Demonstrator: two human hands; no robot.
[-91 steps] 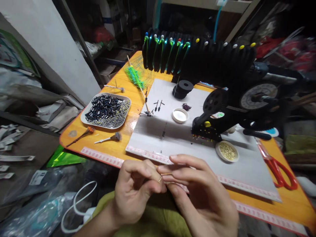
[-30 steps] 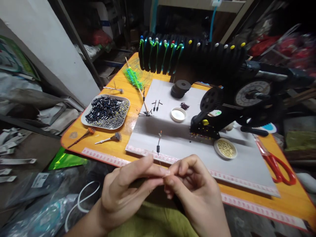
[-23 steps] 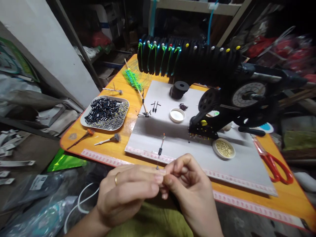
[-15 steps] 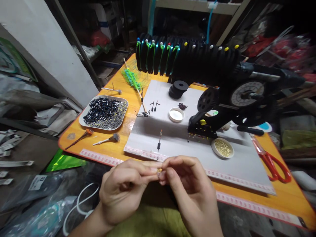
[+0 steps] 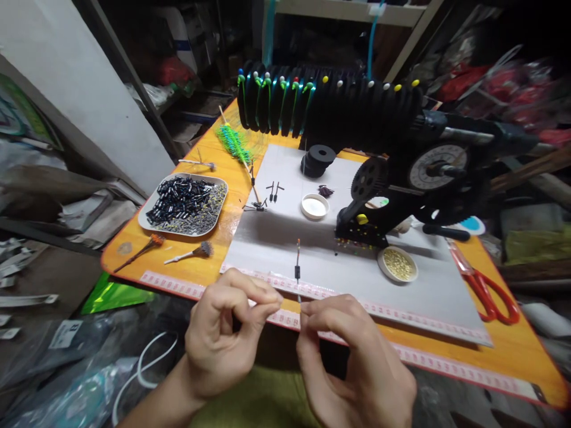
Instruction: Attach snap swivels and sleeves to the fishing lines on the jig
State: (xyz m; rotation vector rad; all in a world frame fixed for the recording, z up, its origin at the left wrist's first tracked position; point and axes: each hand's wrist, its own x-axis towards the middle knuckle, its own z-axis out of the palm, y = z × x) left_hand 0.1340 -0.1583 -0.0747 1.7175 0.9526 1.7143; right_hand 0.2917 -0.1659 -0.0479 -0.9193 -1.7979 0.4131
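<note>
My left hand (image 5: 232, 333) is pinched closed at the table's front edge; what its fingertips hold, if anything, is too small to name. To its right, my right hand (image 5: 352, 351) has thumb and fingers together around something tiny. A small gap separates the two hands. Just beyond them, a thin stem with a black sleeve and an orange tip (image 5: 297, 270) stands out against the white board (image 5: 267, 249). A pink measuring tape (image 5: 285, 318) runs beneath the fingertips.
A black geared machine (image 5: 330, 107) with pins and green threads spans the back. On the left sits a tray (image 5: 182, 205) of small black and grey parts. A dish of gold beads (image 5: 398, 264), a white dish (image 5: 314, 207) and red-handled scissors (image 5: 495, 297) lie around the board.
My hands have moved apart from where their fingertips met. The stem with the black sleeve appears slightly further right and lower. The whole view has shifted a little.
</note>
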